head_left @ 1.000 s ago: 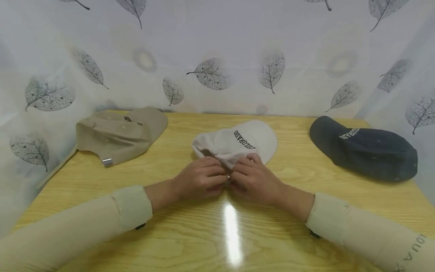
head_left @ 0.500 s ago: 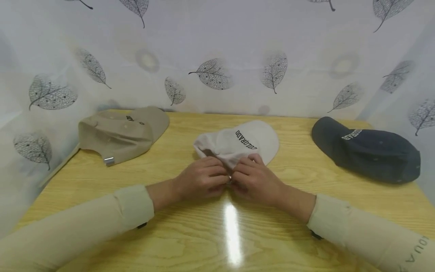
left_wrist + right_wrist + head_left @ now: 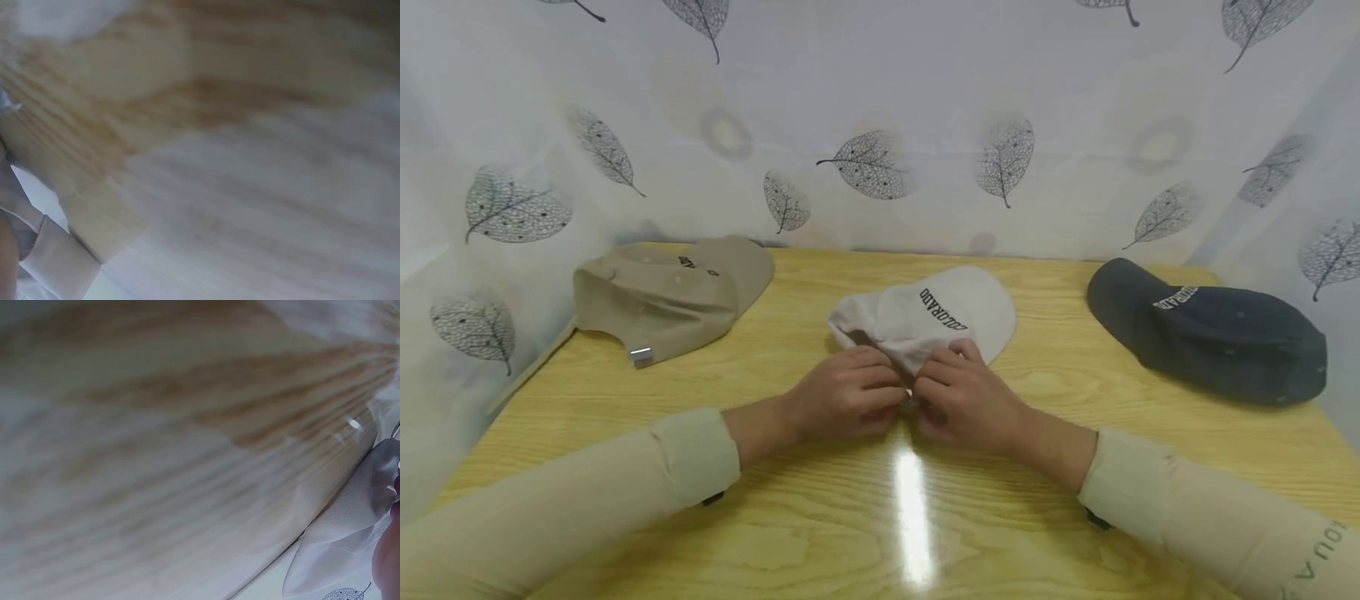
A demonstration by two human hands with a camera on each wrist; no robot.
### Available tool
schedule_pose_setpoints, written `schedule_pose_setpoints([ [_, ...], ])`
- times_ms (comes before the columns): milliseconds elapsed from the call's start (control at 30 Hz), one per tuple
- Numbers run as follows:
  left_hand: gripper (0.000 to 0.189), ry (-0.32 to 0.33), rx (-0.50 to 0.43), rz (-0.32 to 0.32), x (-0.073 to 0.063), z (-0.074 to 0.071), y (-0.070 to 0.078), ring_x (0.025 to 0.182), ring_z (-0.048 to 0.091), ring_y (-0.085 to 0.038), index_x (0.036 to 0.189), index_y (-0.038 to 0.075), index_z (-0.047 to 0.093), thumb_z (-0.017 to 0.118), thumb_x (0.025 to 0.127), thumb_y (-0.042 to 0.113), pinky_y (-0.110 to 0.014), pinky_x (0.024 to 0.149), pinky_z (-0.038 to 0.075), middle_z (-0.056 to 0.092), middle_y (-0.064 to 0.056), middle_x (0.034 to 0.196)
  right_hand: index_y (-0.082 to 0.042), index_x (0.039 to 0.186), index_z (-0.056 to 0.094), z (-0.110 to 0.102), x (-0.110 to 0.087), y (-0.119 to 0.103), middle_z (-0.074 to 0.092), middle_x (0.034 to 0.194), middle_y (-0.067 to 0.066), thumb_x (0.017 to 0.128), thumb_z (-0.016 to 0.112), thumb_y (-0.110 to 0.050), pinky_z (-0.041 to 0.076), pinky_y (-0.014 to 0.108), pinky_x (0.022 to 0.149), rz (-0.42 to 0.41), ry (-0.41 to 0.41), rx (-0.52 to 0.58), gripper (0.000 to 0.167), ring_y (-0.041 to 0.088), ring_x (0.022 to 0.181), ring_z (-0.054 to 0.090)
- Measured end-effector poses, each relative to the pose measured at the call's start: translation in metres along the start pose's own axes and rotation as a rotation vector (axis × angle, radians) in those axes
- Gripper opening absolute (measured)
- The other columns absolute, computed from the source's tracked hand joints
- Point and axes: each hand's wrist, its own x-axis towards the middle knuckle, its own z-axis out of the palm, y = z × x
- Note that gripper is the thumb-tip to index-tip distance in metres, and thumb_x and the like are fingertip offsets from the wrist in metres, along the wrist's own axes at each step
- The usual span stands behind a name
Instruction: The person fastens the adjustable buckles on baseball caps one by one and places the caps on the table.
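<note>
An off-white baseball cap (image 3: 936, 312) with dark COLORADO lettering lies mid-table, brim pointing to the far right. Its near back edge is between my two hands. My left hand (image 3: 842, 396) pinches this edge from the left with curled fingers. From the right, my right hand (image 3: 966, 400) does the same, close beside it. Something small and shiny (image 3: 910, 395) glints in the gap; the fingers cover most of it. The left wrist view catches a pale strap (image 3: 59, 259) low at the left, and the right wrist view shows pale cap fabric (image 3: 340, 519) by a fingertip.
A tan cap (image 3: 658, 304) with a metal buckle (image 3: 641, 357) lies at the left of the wooden table (image 3: 790, 525). On the right lies a navy cap (image 3: 1217, 337). A leaf-patterned curtain (image 3: 917, 75) hangs behind and at both sides.
The head view has shifted slightly, so everything sits a little further right in it. Both hands keep their hold on the off-white cap, with hardly any visible finger motion.
</note>
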Motion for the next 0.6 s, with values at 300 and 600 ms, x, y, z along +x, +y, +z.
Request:
schedule_pose_setpoints([
  [300,0.017,0.005,-0.003,0.002,-0.0002,0.0008,0.0012,0.089,0.066,-0.018,0.091,0.009,0.074,0.074,0.074,0.012,-0.029,0.084,0.054,0.072,0.000,0.090,-0.016,0.073,0.054,0.0003,0.0003,-0.0022,0.056,0.078,-0.004,0.068,0.071,-0.017,0.035,0.040,0.081,0.003,-0.002,-0.010,0.018,0.019,0.081,0.051],
  [600,0.016,0.023,-0.035,-0.010,-0.0009,0.0004,-0.0008,0.089,0.066,-0.017,0.091,0.008,0.074,0.075,0.075,0.011,-0.029,0.085,0.054,0.073,0.000,0.090,-0.016,0.082,0.062,0.0006,-0.0002,-0.0020,0.061,0.083,-0.005,0.078,0.077,-0.026,0.037,0.037,0.080,0.068,0.013,0.067,0.019,0.018,0.085,0.055],
])
